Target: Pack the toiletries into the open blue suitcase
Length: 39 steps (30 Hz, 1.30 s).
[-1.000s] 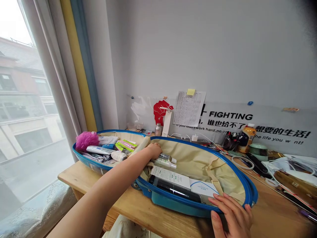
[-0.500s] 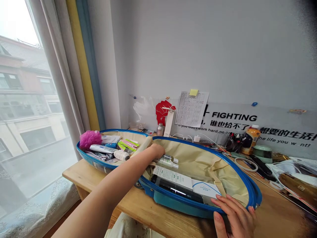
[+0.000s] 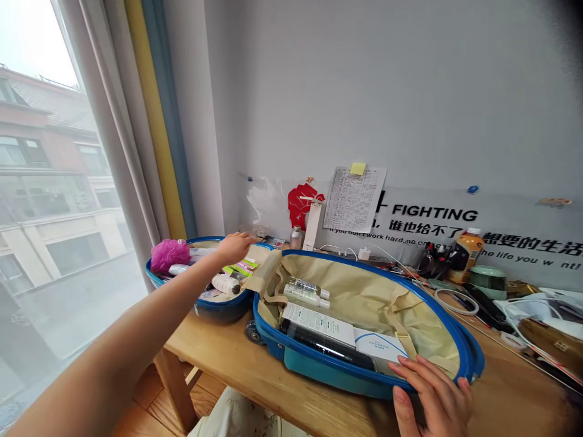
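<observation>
An open blue suitcase (image 3: 337, 373) lies on a wooden desk, its beige-lined halves side by side. Over the far part of the left half is my left hand (image 3: 234, 247), palm down, fingers reaching right; whatever is beneath it is hidden. My right hand (image 3: 430, 388) rests on the right half's near rim, fingers spread. In that half lie two small bottles (image 3: 307, 294), a white printed box (image 3: 319, 323), a black case (image 3: 328, 346) and a white-and-blue box (image 3: 378, 345). A pink bath puff (image 3: 169, 256), a white tube (image 3: 225, 283) and green packets (image 3: 241, 267) fill the left half.
Behind the suitcase stand a silver bottle (image 3: 296, 235) and a white stand (image 3: 312, 226). At the right are an orange drink bottle (image 3: 469, 254), a green jar (image 3: 487, 280), cables and a brown pouch (image 3: 546, 343). A window and curtains are at the left.
My left hand has moved left from the small bottles in the right half to above the left half. The two bottles are now uncovered. My right hand stays on the rim.
</observation>
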{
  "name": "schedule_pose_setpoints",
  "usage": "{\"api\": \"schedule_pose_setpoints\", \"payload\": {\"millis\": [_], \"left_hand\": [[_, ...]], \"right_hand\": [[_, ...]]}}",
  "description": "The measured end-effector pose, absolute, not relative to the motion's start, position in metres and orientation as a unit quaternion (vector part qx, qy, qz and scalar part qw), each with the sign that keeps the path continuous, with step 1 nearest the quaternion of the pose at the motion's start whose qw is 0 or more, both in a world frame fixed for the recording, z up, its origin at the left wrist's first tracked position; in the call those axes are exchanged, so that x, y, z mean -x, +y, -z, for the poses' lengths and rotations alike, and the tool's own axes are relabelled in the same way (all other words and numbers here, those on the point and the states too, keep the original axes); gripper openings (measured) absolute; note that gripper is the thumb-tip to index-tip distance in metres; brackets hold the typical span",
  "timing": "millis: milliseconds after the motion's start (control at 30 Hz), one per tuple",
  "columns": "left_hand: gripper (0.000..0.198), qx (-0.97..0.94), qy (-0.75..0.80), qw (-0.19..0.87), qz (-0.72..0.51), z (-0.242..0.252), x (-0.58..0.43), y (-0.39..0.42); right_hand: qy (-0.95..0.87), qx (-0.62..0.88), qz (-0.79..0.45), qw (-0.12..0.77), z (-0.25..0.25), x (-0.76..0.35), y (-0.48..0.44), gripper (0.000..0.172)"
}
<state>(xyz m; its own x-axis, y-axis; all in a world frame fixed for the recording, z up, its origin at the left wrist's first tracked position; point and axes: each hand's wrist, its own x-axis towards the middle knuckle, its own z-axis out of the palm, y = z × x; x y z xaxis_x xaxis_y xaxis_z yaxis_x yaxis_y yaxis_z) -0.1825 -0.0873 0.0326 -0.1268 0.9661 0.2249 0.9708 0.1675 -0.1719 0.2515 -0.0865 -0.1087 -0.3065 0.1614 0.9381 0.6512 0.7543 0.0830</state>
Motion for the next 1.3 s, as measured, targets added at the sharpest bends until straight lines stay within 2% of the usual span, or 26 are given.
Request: {"api": "schedule_pose_setpoints", "payload": {"millis": [233,500,633,900,1133,1300], "left_hand": [[0.028,0.508,-0.845,0.064,-0.157,-0.004,0.274,-0.163],[0.035,0.513,-0.834,0.061,-0.193,0.014,0.292,-0.166],[0.033,0.533,-0.823,0.072,-0.186,0.015,0.293,-0.169],[0.044,0.561,-0.806,0.122,-0.141,0.008,0.291,-0.181],[0.038,0.561,-0.801,0.201,-0.063,-0.022,0.275,-0.183],[0.043,0.522,-0.813,0.258,0.010,-0.048,0.250,-0.174]], "right_hand": [[-0.769,0.264,0.233,0.534,0.109,-0.251,-0.088,0.021],[-0.771,0.270,0.222,0.532,0.106,-0.250,-0.091,0.021],[-0.773,0.266,0.224,0.530,0.105,-0.250,-0.092,0.020],[-0.771,0.262,0.236,0.531,0.105,-0.249,-0.090,0.020],[-0.769,0.270,0.219,0.536,0.105,-0.250,-0.091,0.020],[-0.769,0.275,0.208,0.538,0.103,-0.250,-0.093,0.019]]}}
